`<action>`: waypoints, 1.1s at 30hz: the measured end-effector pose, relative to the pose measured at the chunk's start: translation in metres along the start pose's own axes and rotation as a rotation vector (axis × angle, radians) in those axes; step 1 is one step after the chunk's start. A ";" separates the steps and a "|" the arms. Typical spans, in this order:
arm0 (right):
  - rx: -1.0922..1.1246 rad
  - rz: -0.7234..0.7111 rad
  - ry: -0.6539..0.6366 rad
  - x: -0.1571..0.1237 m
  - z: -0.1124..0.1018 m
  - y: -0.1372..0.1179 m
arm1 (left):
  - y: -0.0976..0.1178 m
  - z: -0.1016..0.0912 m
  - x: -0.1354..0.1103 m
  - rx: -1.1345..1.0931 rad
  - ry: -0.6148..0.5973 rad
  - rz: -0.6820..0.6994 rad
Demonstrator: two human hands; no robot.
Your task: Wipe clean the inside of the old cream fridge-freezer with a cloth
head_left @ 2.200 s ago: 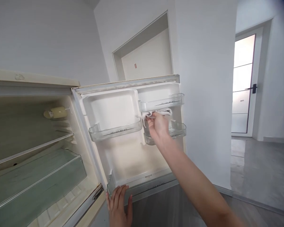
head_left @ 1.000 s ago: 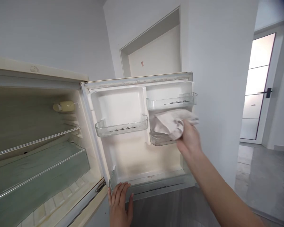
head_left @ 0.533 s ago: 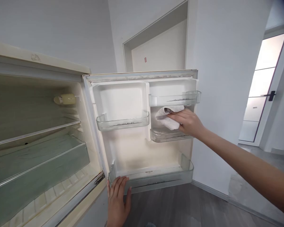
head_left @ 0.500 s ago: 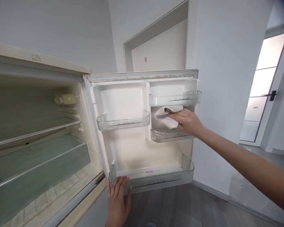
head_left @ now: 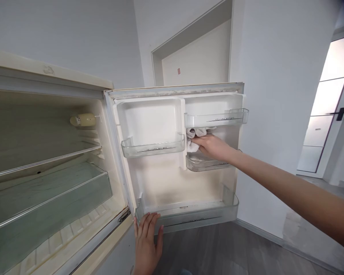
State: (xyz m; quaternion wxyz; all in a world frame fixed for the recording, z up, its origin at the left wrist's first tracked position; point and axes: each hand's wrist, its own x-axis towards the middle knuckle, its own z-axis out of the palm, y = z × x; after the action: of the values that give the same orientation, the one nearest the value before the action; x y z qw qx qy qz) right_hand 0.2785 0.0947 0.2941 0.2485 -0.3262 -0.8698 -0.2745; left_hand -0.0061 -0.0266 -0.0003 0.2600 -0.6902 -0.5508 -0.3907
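My right hand grips a crumpled white cloth against the inner face of the open fridge door. Hand and cloth are between the upper right door shelf and the lower right door shelf, close to the door's middle divider. Some fingertips are hidden in the cloth. My left hand rests with fingers stretched over the front rim of the wide bottom door shelf, at its left end. It holds nothing.
The fridge interior lies open at left, with a glass shelf and a greenish drawer. A clear left door shelf sits beside the divider. Behind the door are a wall niche and a white wall.
My right hand has moved the cloth left and inward, toward the door's middle divider. My left hand stays on the bottom shelf rim. The whole view has shifted slightly.
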 end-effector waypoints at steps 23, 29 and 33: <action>-0.151 0.158 -0.203 -0.039 -0.015 0.042 | -0.002 -0.002 0.001 0.043 -0.002 0.038; -0.158 0.144 -0.275 -0.038 -0.019 0.049 | 0.000 -0.002 0.002 0.044 -0.003 0.044; -0.378 -0.010 -0.108 -0.040 -0.031 0.049 | -0.001 -0.003 0.001 0.044 -0.016 0.039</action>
State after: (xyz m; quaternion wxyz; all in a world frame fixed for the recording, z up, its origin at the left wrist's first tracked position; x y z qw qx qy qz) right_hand 0.3479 0.0889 0.3075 0.1344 -0.3771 -0.8164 -0.4161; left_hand -0.0082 -0.0282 0.0016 0.2782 -0.6980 -0.5480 -0.3676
